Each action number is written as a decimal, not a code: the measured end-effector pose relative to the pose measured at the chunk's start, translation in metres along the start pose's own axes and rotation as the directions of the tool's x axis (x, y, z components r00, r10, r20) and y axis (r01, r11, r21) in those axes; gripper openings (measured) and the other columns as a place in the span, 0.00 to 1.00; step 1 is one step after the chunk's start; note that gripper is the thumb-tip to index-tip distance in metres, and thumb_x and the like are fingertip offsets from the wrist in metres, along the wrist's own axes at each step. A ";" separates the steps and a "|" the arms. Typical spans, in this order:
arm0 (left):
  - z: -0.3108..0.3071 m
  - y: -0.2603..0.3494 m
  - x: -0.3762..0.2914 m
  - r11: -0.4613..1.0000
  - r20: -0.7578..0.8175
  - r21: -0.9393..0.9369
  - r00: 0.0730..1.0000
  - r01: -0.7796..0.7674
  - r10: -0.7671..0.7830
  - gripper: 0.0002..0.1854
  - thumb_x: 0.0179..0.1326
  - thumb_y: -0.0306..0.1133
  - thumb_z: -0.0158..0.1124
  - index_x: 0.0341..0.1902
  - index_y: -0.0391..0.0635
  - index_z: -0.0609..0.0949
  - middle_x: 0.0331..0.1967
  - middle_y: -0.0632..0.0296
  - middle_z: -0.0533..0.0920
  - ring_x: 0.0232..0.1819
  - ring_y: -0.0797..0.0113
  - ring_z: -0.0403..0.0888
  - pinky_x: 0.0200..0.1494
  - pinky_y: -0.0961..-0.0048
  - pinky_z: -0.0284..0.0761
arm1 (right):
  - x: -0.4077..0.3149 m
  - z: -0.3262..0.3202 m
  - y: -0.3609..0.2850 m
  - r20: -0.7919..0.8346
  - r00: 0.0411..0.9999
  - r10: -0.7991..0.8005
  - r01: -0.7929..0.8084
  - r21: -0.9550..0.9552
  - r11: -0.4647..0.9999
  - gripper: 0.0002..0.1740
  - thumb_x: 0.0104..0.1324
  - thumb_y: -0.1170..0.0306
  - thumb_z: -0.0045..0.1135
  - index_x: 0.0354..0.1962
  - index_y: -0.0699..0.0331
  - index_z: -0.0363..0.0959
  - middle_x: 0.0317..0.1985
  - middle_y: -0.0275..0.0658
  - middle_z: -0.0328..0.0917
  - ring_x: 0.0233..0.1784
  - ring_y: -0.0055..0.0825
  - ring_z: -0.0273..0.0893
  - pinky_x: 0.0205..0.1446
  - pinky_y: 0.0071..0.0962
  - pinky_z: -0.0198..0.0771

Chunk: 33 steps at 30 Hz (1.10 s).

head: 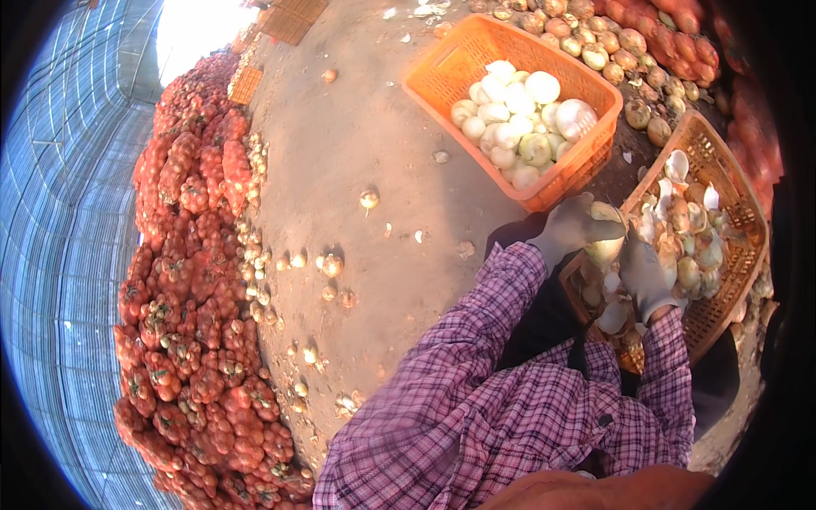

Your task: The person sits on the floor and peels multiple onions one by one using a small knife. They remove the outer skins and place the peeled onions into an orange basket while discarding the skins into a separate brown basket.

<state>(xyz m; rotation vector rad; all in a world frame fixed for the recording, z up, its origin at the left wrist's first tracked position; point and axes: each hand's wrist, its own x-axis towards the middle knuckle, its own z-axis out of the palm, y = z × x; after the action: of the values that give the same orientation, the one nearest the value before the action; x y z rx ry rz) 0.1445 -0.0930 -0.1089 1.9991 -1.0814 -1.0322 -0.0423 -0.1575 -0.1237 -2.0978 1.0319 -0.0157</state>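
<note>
My left hand [564,228], in a grey work glove, grips a pale, partly peeled onion [604,239]. Close against the onion's right side is my right hand [644,271], also gloved, with its fingers curled. A thin dark edge shows between that hand and the onion, but whether it is a blade held there cannot be made out. Both hands are over an orange plastic crate [733,312] in front of my body, which holds loose onion skins [663,204] and several onions [688,271].
Beyond my left hand stands an orange crate [446,64] of peeled white onions [519,118]. Unpeeled onions [596,54] and red mesh sacks [663,32] lie behind it. A long pile of red mesh onion sacks [191,306] lines the left; stray onions [331,264] dot the dirt floor [357,140].
</note>
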 end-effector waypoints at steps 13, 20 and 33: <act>-0.004 0.002 -0.010 0.998 0.087 -0.052 0.995 -0.041 0.045 0.39 0.36 0.58 0.73 0.41 0.33 0.79 0.39 0.47 0.82 0.44 0.54 0.82 0.48 0.65 0.74 | -0.029 -0.003 -0.002 -0.003 1.000 -0.017 0.017 0.116 0.993 0.31 0.68 0.71 0.44 0.69 0.65 0.55 0.26 0.48 0.79 0.27 0.37 0.79 0.33 0.36 0.73; 0.000 0.002 -0.001 0.990 0.035 -0.124 0.998 0.062 -0.058 0.34 0.39 0.53 0.76 0.41 0.33 0.81 0.36 0.54 0.83 0.39 0.64 0.82 0.43 0.70 0.75 | 0.002 0.026 0.039 -0.062 0.997 -0.049 0.029 -0.294 0.955 0.20 0.64 0.75 0.47 0.55 0.69 0.69 0.36 0.56 0.80 0.41 0.55 0.79 0.43 0.48 0.73; 0.007 -0.014 -0.029 0.970 -0.015 -0.017 0.970 -0.241 0.241 0.43 0.32 0.48 0.80 0.53 0.36 0.76 0.51 0.46 0.79 0.56 0.50 0.77 0.56 0.63 0.71 | -0.002 -0.001 0.023 0.225 0.954 0.196 -0.298 0.733 0.611 0.09 0.65 0.68 0.48 0.29 0.65 0.66 0.15 0.36 0.65 0.11 0.23 0.58 0.15 0.25 0.53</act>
<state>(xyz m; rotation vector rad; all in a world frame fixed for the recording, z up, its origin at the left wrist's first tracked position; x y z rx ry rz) 0.1336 -0.0621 -0.1134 1.8026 -1.2670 -0.8969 -0.0595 -0.1652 -0.1373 -1.1487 0.9967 -0.1572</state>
